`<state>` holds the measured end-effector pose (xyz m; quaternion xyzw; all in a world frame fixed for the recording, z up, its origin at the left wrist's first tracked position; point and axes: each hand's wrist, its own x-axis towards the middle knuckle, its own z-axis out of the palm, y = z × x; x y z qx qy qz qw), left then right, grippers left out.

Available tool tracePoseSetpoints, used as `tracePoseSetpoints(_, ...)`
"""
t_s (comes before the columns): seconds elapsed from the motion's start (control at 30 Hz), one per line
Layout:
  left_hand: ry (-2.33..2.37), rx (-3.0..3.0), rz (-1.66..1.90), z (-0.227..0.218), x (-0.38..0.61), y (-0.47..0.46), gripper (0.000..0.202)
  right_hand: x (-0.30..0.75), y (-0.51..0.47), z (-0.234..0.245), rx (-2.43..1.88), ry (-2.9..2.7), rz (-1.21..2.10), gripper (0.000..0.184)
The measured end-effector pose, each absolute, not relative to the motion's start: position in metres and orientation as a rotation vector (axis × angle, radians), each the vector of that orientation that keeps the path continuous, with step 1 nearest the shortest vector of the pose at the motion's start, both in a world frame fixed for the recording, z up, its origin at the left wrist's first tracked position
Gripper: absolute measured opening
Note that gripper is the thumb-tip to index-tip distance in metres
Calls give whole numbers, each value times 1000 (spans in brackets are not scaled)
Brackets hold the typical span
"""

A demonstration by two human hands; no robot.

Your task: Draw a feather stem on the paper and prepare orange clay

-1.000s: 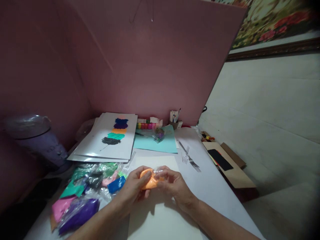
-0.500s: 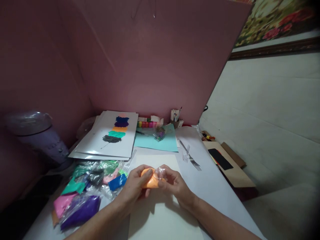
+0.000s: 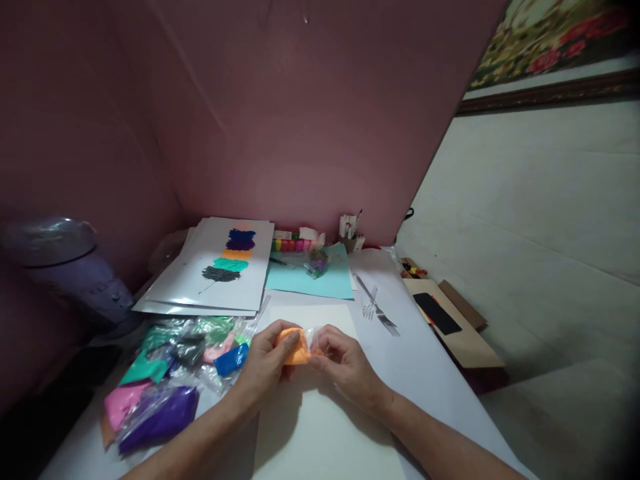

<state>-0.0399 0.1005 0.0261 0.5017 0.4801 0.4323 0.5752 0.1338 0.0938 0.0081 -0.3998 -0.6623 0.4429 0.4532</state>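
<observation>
My left hand (image 3: pixel 264 363) is closed around a lump of orange clay (image 3: pixel 296 348) in a clear plastic wrapper. My right hand (image 3: pixel 345 363) pinches the wrapper's clear end at the right side of the lump. Both hands hover just above a blank white sheet (image 3: pixel 320 427) lying in front of me on the white table (image 3: pixel 425 373).
A heap of bagged clay in pink, purple, blue, green and black (image 3: pixel 170 373) lies to the left. Behind it lies a sheet with colour smears (image 3: pixel 220 267), a teal paper (image 3: pixel 310 283), small paint pots (image 3: pixel 293 245) and two forks (image 3: pixel 377 307). A purple bin (image 3: pixel 70 280) stands far left.
The hands have stayed together on the orange lump and worked it slightly; the left thumb now lies over its top. The view has shifted a little.
</observation>
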Motion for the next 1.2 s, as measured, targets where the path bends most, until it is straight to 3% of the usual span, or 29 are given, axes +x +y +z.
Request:
tracePoseSetpoints(0.8,1036,1153,874,17,-45,101,41,132,92,11,-890,-1452,1282,19)
tracePoseSetpoints(0.97,1028,1016,881,25,-45,102,41,132,92,4,-940,-1427,1203,25)
tracePoseSetpoints(1.1,1026,957,899,25,-45,103,41,133,92,4,-992,-1579,958,12)
tracePoseSetpoints(1.2,1079,1060,917,23,-45,102,42,132,91,7,-1046,-1569,945,14)
